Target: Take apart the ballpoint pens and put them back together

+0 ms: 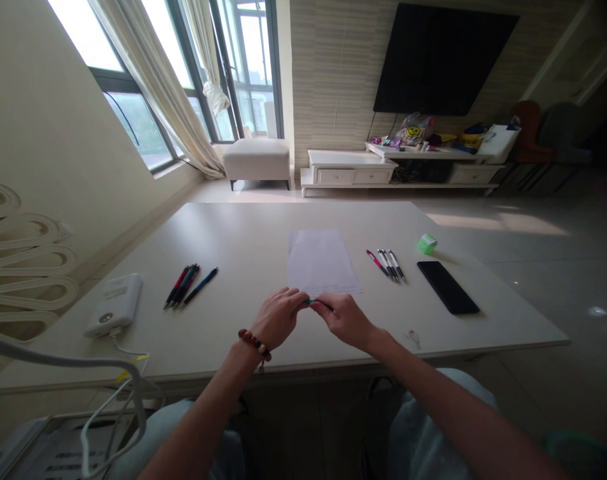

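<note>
My left hand (280, 313), with a beaded bracelet on its wrist, and my right hand (347, 320) meet just above the near part of the table. Between them they grip a green pen (309, 301), each closed around one end; the fingers cover most of it. Right behind my hands lie white paper sheets (323, 260). To the left rests a bunch of several pens (180, 287) with a blue pen (199, 288) beside it. On the right, several white-and-black pens (392, 265) lie side by side, next to a red pen (378, 263).
A black phone (447, 288) and a small green box (426, 244) lie on the white table (248, 233) at the right. A white power bank (116, 303) with a cable sits near the left edge. Beyond stand a stool (256, 159) and a TV cabinet (350, 167).
</note>
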`<state>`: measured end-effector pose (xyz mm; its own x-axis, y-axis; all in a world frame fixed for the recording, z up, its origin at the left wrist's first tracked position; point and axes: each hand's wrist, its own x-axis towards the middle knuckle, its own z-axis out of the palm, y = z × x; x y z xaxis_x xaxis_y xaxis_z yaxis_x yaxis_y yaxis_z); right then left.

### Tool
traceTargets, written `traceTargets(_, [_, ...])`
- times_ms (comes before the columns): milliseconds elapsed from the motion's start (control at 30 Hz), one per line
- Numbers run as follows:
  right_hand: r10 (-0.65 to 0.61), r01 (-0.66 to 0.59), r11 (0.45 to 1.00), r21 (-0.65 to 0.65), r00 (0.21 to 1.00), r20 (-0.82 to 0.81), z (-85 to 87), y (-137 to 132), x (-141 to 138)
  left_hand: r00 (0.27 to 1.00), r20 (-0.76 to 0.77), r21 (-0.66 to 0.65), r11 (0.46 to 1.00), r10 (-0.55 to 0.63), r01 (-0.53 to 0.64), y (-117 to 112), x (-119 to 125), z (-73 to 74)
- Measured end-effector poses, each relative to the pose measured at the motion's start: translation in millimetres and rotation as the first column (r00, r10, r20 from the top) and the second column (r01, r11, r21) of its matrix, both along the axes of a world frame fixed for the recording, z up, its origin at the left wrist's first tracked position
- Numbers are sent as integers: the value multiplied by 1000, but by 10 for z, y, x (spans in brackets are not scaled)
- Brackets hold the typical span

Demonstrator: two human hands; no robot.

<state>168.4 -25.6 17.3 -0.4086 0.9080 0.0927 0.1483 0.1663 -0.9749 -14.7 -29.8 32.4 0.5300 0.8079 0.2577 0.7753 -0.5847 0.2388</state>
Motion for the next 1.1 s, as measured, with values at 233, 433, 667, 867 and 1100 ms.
traceTargets(233, [54, -63, 980, -187, 997, -52, -2, 26, -92, 997, -71, 108, 994, 33, -26, 13, -70, 29])
traceTargets(433, [104, -105, 991, -83, 994, -17, -50, 33, -37, 999, -38, 42, 999, 7, -6, -5, -55, 28])
traceTargets(667, [27, -43, 993, 114, 990, 139, -49, 43, -82, 1000, 25, -1, 1000, 19, -19, 24, -137, -1])
traceTargets(867, [-5, 5, 999, -53, 1000, -2, -72, 145, -84, 998, -29, 50, 997, 56, -54, 42, -113, -13])
traceTargets(1100, [-13, 9, 996, -92, 999, -43, -81, 150, -77, 995, -65, 61, 995, 78, -74, 32, -95, -18])
